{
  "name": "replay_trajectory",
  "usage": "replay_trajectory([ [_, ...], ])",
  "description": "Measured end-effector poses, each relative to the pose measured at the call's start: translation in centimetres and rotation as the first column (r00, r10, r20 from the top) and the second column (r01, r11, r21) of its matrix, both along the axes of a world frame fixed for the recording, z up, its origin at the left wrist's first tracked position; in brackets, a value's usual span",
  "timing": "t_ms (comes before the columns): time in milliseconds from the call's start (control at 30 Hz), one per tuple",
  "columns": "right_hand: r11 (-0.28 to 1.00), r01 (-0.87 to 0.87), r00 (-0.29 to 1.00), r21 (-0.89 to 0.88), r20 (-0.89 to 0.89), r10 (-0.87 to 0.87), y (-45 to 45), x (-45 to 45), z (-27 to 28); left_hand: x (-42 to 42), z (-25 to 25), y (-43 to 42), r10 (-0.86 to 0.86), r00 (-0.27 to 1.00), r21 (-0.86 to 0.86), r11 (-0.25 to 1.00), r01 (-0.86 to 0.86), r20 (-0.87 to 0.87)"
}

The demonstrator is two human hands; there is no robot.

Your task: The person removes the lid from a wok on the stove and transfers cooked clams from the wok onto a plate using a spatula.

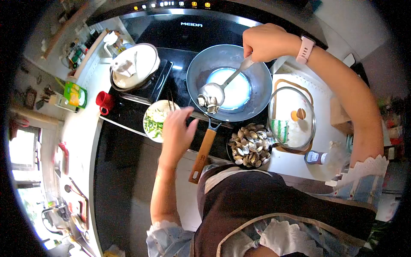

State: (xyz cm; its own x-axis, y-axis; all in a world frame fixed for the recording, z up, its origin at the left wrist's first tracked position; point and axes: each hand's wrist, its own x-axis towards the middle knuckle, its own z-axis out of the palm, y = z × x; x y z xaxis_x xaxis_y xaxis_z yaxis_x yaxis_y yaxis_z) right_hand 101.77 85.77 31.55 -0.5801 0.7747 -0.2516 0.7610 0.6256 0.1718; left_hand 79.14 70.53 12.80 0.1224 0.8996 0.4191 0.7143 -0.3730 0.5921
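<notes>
My right hand [263, 42] is closed around the handle of a metal ladle [214, 92], whose bowl holds several clams inside the wok [259, 73]. Whitish liquid lies in the bottom of the wok. My left hand [177, 132] is over the right edge of a white bowl [149, 128] of chopped green vegetables. Chopsticks [172, 103] stick up from that bowl beside my left fingers. The thumb is apart from the fingers, and nothing shows between them. To the left of a pile of clams [250, 145], the wok's wooden handle [203, 154] points toward my body.
A lidded pot [135, 66] stands on a burner at the left, with a red mug [104, 103] near it. At the right are a glass lid [302, 128] on a cutting board [309, 90] and a small jar [314, 157]. A range hood [192, 25] is at the back.
</notes>
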Motion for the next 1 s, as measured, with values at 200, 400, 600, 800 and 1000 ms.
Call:
replay_trajectory([
  [200, 0.982, 0.124, 0.988, -0.142, -0.069, -0.135, 1.3, 3.7, -2.2, 5.0, -1.3, 9.3, -0.115, 0.709, -0.104, 0.993, 0.058, -0.695],
  [400, 0.825, 0.15, 0.882, -0.545, -0.304, -0.361, 2.4, 10.1, -6.9, 5.6, -2.1, 12.2, -0.221, 0.515, -0.202, 0.975, 0.092, -0.828],
  [600, 0.657, 0.18, 0.622, -0.732, -0.433, -0.653, 1.4, 14.9, -13.0, 6.1, -0.6, 13.8, -0.272, 0.426, -0.294, 0.956, 0.016, -0.863],
  [800, 0.532, 0.142, 0.491, -0.835, -0.407, -0.77, 0.5, 16.8, -17.7, 5.1, -0.8, 16.5, -0.28, 0.378, -0.292, 0.956, 0.027, -0.882],
  [1000, 0.517, 0.074, 0.414, -0.853, -0.446, -0.794, 0.4, 17.2, -19.0, 4.9, -0.2, 18.1, -0.396, 0.327, -0.415, 0.91, 0.014, -0.858],
])
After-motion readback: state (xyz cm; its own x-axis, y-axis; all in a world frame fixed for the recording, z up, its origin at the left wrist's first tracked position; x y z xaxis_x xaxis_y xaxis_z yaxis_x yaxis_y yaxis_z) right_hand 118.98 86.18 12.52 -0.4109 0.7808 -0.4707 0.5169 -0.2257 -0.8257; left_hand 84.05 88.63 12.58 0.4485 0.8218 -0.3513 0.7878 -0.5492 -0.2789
